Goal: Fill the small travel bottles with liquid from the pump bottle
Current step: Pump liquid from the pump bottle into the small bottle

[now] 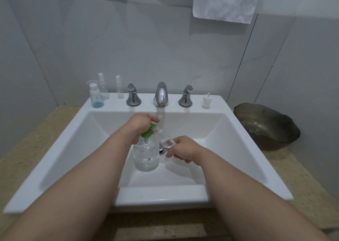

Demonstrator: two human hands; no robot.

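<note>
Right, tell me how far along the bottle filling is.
Done: perhaps the ledge bottle with bluish contents. In hand: left hand grips the green pump, right hand holds a small clear bottle beside it. Left: two spray bottles look empty; a white cap stands apart.

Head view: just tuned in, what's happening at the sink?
The left hand grips the green top of the pump bottle down in the sink, while the right hand holds a small clear travel bottle beside it. Three more small bottles stand on the sink's back ledge, left of the taps.
</note>
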